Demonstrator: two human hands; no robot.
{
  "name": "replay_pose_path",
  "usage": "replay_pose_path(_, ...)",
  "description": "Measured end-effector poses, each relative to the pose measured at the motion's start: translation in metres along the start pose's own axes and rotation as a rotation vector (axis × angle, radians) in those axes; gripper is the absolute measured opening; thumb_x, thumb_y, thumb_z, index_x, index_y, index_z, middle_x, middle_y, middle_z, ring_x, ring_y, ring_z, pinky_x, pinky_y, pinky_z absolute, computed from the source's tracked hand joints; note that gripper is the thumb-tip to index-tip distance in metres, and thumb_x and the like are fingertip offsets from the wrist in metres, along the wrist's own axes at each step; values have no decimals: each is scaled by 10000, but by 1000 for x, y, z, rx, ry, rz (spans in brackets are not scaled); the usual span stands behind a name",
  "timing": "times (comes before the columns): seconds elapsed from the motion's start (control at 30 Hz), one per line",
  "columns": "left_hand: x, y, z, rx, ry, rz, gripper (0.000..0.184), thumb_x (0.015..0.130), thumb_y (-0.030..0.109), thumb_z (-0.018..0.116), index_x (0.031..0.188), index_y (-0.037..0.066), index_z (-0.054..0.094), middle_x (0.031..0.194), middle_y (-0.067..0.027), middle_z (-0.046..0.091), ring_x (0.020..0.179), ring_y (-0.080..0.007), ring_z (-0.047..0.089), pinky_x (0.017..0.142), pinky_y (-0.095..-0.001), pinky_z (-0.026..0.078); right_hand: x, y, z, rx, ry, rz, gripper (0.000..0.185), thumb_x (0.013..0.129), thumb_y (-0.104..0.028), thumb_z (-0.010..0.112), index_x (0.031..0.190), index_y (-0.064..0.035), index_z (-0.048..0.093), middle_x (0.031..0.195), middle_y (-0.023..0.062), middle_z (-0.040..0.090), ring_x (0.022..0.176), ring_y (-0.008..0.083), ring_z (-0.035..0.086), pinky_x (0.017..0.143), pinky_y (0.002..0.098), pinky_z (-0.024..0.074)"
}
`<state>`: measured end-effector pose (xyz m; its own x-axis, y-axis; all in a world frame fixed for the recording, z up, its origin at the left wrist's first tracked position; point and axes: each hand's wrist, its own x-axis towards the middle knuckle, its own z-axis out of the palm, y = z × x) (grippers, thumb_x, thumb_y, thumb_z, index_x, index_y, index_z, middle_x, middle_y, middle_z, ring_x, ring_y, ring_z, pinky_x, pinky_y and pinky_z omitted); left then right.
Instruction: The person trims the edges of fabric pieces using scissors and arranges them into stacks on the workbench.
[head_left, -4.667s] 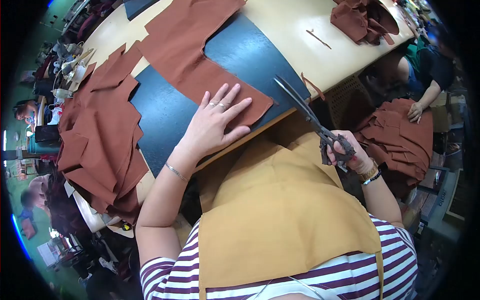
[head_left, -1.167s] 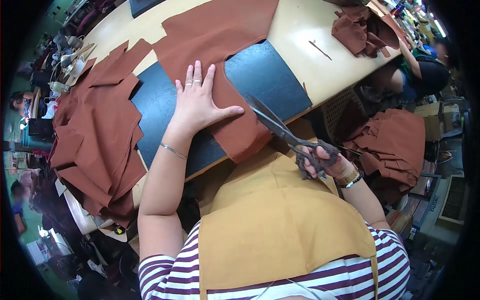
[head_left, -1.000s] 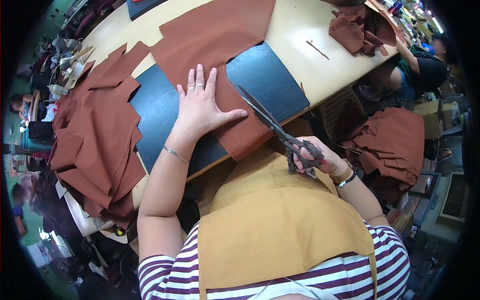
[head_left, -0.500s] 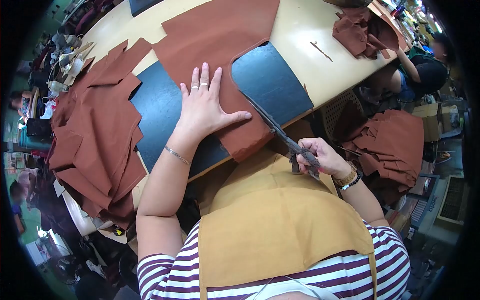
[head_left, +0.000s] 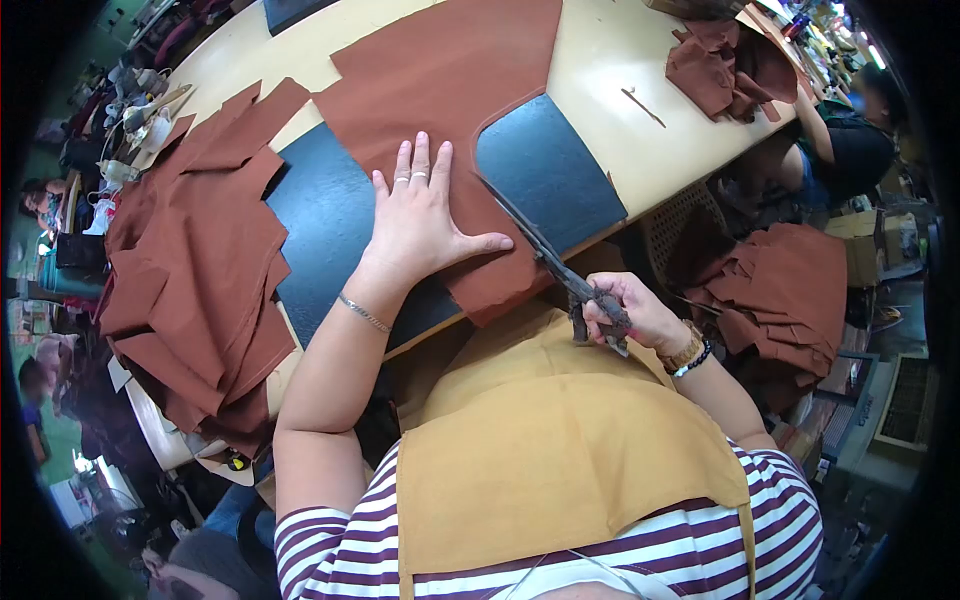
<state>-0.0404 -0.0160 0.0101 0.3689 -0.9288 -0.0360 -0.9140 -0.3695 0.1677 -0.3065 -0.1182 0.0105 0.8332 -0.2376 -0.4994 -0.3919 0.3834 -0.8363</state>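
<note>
My left hand (head_left: 420, 215) lies flat with fingers spread on a rust-brown piece of material (head_left: 450, 75), which looks like cloth or thin leather. The piece rests across a dark blue mat (head_left: 545, 160) and hangs slightly over the table's near edge. In my right hand (head_left: 635, 310) are large scissors (head_left: 555, 262) with dark wrapped handles. Their blades lie along the right edge of the piece, just right of my left thumb, pointing up and left. I cannot make out whether the blade tips are over or under the material.
Crumpled rust-brown material (head_left: 200, 280) is heaped on the left of the cream table (head_left: 610, 60). More brown scraps (head_left: 720, 65) lie at the upper right. A brown pile (head_left: 775, 300) stands right of me, beside a perforated chair (head_left: 665, 225). A co-worker (head_left: 850, 140) sits at the right.
My left hand and the brown piece have shifted slightly right and down. The scissor handles and my right hand have moved a little left. Another person now shows at the lower left.
</note>
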Motion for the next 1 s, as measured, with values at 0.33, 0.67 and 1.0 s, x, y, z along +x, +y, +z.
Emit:
replay_pose_path(0.33, -4, 6, -2, 37, -2, -19, 1283, 541, 846, 599, 1446, 7, 249, 1503, -245, 196, 1413, -377, 149, 1075, -616, 182, 3, -4, 4, 32, 6, 1, 191, 874, -190, 665, 796, -69, 539, 657, -21, 562, 566, 49, 557, 530, 200, 452)
replay_pose_path(0.67, 15, -36, 8, -5, 145, 13, 944, 746, 715, 536, 1443, 116, 323, 1516, -183, 223, 1412, -367, 158, 1106, -579, 148, 2, 14, 6, 120, 8, -39, 188, 881, -204, 656, 813, -73, 540, 653, -17, 570, 555, 51, 557, 510, 197, 446)
replay_pose_path(1.0, 6, -30, 0, 18, 58, -34, 999, 703, 759, 557, 1456, 153, 306, 1516, -185, 225, 1408, -365, 179, 1101, -559, 188, 15, 8, 7, 88, 20, -92, 219, 888, -262, 652, 836, -69, 563, 645, -10, 582, 538, 50, 550, 475, 183, 416)
